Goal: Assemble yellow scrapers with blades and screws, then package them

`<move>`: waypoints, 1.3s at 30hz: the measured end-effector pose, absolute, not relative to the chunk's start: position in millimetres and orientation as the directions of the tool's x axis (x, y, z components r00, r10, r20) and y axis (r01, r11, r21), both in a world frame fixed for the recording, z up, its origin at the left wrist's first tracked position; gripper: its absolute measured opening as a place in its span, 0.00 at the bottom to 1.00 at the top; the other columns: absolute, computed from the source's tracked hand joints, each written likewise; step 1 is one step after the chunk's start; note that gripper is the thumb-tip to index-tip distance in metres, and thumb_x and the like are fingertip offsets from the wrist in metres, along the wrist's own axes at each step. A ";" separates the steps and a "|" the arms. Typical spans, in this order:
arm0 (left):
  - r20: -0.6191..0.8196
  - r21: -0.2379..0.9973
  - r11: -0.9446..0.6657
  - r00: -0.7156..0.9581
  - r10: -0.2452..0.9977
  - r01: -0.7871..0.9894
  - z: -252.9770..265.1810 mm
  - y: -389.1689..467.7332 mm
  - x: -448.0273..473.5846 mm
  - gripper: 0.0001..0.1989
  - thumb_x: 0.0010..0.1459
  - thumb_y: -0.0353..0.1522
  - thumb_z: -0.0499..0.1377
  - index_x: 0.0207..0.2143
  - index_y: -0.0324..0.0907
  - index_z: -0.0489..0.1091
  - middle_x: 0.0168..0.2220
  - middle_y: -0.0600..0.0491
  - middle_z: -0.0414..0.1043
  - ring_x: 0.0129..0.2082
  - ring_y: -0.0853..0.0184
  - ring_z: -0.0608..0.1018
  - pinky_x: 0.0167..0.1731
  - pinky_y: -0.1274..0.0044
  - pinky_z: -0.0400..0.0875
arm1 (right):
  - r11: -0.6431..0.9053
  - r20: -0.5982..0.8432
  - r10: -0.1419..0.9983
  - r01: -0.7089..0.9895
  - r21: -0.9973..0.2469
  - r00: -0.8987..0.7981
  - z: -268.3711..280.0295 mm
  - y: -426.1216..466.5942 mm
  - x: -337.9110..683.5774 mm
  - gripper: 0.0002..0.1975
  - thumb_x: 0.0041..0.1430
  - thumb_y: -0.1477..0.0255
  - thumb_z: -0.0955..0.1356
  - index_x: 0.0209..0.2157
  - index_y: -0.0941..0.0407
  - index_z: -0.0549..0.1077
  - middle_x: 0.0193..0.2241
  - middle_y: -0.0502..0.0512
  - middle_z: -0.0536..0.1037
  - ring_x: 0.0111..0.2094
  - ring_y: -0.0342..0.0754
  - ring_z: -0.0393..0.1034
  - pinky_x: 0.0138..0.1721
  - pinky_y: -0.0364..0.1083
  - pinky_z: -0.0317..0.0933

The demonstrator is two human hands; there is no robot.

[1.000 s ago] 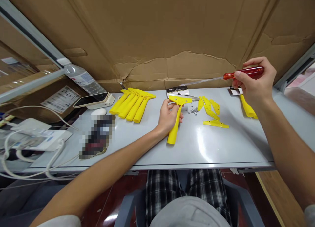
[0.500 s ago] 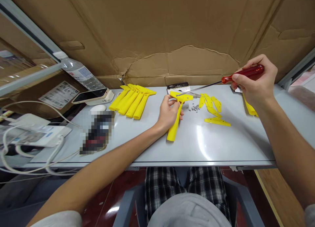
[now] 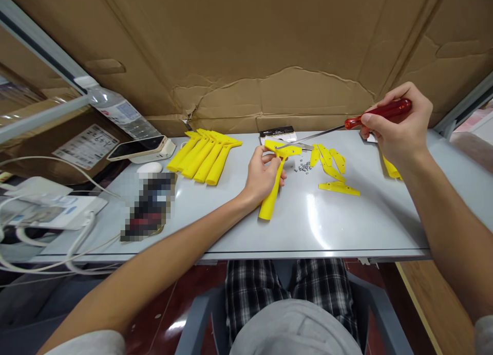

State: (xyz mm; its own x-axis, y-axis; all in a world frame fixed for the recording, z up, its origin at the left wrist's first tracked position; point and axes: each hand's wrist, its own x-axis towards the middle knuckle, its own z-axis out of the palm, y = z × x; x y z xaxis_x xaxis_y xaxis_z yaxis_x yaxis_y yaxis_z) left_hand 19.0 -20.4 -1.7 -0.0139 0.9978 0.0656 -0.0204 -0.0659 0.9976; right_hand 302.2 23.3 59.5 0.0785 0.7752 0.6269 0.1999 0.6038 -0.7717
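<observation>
My left hand (image 3: 264,174) is closed around the neck of a yellow T-shaped scraper handle (image 3: 271,201), its wide head up and its round end toward me. In my right hand (image 3: 404,121) is a screwdriver (image 3: 379,113) with a clear red grip and a long metal shaft. The shaft slants down to the left, and its tip meets the left part of the yellow head; whether a screw sits under it is too small to tell. Small metal screws (image 3: 305,167) lie in a loose pile right of the handle. Several flat yellow plates (image 3: 339,188) with holes rest beyond them.
Several more yellow handles (image 3: 206,157) lie in a row at the left, and another yellow piece (image 3: 392,167) is partly behind my right wrist. A black-and-white packet (image 3: 278,133) lies at the back. A phone (image 3: 136,148), white mouse (image 3: 150,168), bottle (image 3: 119,108) and cables crowd the left side.
The view has shifted slightly. Both hands keep their grips, and the screwdriver tip stays at the same part of the handle's head.
</observation>
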 end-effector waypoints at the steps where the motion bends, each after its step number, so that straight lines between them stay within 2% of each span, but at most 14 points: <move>1: 0.068 0.997 -0.068 -0.011 0.998 -0.022 -2.4 -20.0 18.9 0.08 0.67 0.28 0.57 0.46 0.45 0.60 0.43 0.50 0.79 0.22 0.73 0.77 0.19 0.75 0.73 | 0.607 0.628 0.774 0.193 -0.771 0.079 59.1 23.9 302.6 0.26 0.46 0.67 0.76 0.37 0.58 0.58 0.30 0.50 0.73 0.23 0.38 0.69 0.22 0.41 0.60; 8: 0.071 0.997 -0.071 -0.011 0.997 -0.022 -3.5 -19.3 18.9 0.08 0.67 0.28 0.56 0.46 0.46 0.61 0.45 0.49 0.81 0.21 0.74 0.77 0.18 0.77 0.73 | 0.635 0.651 0.752 0.153 -0.757 0.103 55.8 32.5 306.9 0.27 0.42 0.68 0.77 0.37 0.59 0.59 0.28 0.48 0.73 0.21 0.43 0.69 0.17 0.42 0.57; 13: 0.077 0.996 -0.077 -0.011 0.997 -0.037 -3.2 -18.8 19.0 0.08 0.67 0.27 0.55 0.46 0.46 0.61 0.46 0.48 0.81 0.20 0.74 0.77 0.17 0.77 0.73 | 0.645 0.660 0.745 0.148 -0.750 0.096 54.4 37.0 308.5 0.27 0.42 0.69 0.77 0.36 0.58 0.59 0.28 0.48 0.73 0.21 0.44 0.69 0.17 0.44 0.59; 17: 0.068 0.997 -0.068 -0.017 0.998 -0.026 -4.2 -18.1 19.0 0.08 0.66 0.27 0.56 0.45 0.46 0.61 0.43 0.50 0.81 0.20 0.74 0.77 0.17 0.77 0.72 | 0.664 0.696 0.712 0.239 -0.709 0.089 57.2 31.5 306.8 0.25 0.42 0.68 0.77 0.36 0.59 0.61 0.28 0.49 0.73 0.22 0.42 0.70 0.20 0.43 0.62; 19: 0.047 0.999 -0.048 -0.024 0.999 -0.009 -5.1 -18.6 18.8 0.07 0.66 0.27 0.57 0.44 0.45 0.62 0.39 0.52 0.80 0.19 0.73 0.77 0.17 0.78 0.72 | 0.684 0.753 0.653 0.361 -0.633 0.084 61.1 22.6 304.0 0.24 0.41 0.68 0.77 0.34 0.60 0.64 0.29 0.49 0.73 0.25 0.37 0.70 0.22 0.38 0.61; 22: 0.024 1.000 -0.024 -0.030 0.999 0.008 -6.3 -20.4 18.8 0.08 0.64 0.28 0.59 0.44 0.44 0.64 0.33 0.54 0.78 0.18 0.73 0.76 0.16 0.78 0.70 | 0.740 0.870 0.493 0.527 -0.418 -0.002 68.0 6.9 298.7 0.22 0.44 0.65 0.78 0.33 0.63 0.67 0.31 0.49 0.73 0.30 0.30 0.68 0.27 0.32 0.57; 25: 0.019 1.000 -0.019 -0.020 1.000 0.007 -6.6 -22.3 19.5 0.08 0.63 0.27 0.60 0.44 0.42 0.66 0.32 0.54 0.77 0.18 0.72 0.77 0.16 0.78 0.70 | 0.801 0.934 0.333 0.561 -0.208 -0.128 71.9 -1.2 295.5 0.23 0.50 0.63 0.78 0.38 0.63 0.69 0.36 0.49 0.72 0.34 0.27 0.69 0.31 0.30 0.59; 27: 0.014 1.000 -0.014 -0.013 1.000 0.010 -6.2 -23.0 20.1 0.07 0.64 0.27 0.59 0.44 0.41 0.67 0.32 0.54 0.76 0.17 0.72 0.77 0.16 0.78 0.70 | 0.819 0.954 0.230 0.567 -0.083 -0.194 71.4 -1.0 295.3 0.27 0.51 0.59 0.79 0.42 0.62 0.69 0.40 0.49 0.71 0.35 0.26 0.70 0.33 0.29 0.60; 30: -0.005 1.000 0.005 -0.014 1.000 0.024 -5.4 -22.7 20.9 0.06 0.65 0.26 0.58 0.44 0.41 0.68 0.31 0.54 0.75 0.17 0.72 0.76 0.15 0.78 0.70 | 0.790 0.968 0.095 0.609 0.068 -0.231 67.8 1.6 294.7 0.31 0.53 0.54 0.78 0.47 0.61 0.69 0.43 0.50 0.71 0.36 0.24 0.68 0.33 0.27 0.56; 33: -0.025 0.999 0.025 -0.018 1.000 0.029 -5.1 -21.2 21.1 0.06 0.65 0.25 0.58 0.44 0.41 0.68 0.29 0.55 0.75 0.18 0.72 0.77 0.16 0.79 0.70 | 0.754 0.970 0.031 0.642 0.135 -0.239 64.3 0.6 290.6 0.24 0.60 0.56 0.74 0.44 0.62 0.70 0.41 0.49 0.72 0.38 0.24 0.67 0.36 0.28 0.54; 35: -0.029 0.999 0.029 -0.024 0.999 0.030 -5.6 -20.1 21.1 0.07 0.64 0.25 0.58 0.44 0.41 0.68 0.28 0.55 0.75 0.18 0.72 0.77 0.16 0.79 0.71 | 0.777 0.963 0.003 0.607 0.167 -0.269 63.8 -1.9 286.1 0.19 0.63 0.60 0.71 0.43 0.62 0.70 0.38 0.49 0.72 0.35 0.24 0.66 0.36 0.29 0.56; 37: -0.027 0.999 0.028 -0.033 0.999 0.033 -6.3 -19.3 21.0 0.06 0.65 0.25 0.57 0.44 0.41 0.67 0.28 0.55 0.75 0.18 0.72 0.77 0.16 0.79 0.71 | 0.847 0.959 0.012 0.513 0.142 -0.284 64.2 -3.8 281.9 0.17 0.61 0.65 0.70 0.46 0.62 0.69 0.40 0.50 0.71 0.36 0.25 0.69 0.35 0.30 0.60; 39: -0.025 0.999 0.026 -0.034 0.999 0.035 -7.0 -19.2 20.8 0.06 0.65 0.25 0.57 0.44 0.41 0.67 0.29 0.55 0.75 0.18 0.72 0.77 0.16 0.79 0.71 | 0.897 0.960 0.063 0.437 0.065 -0.272 64.3 -4.2 279.4 0.21 0.58 0.68 0.70 0.51 0.60 0.67 0.45 0.51 0.69 0.41 0.30 0.74 0.37 0.31 0.67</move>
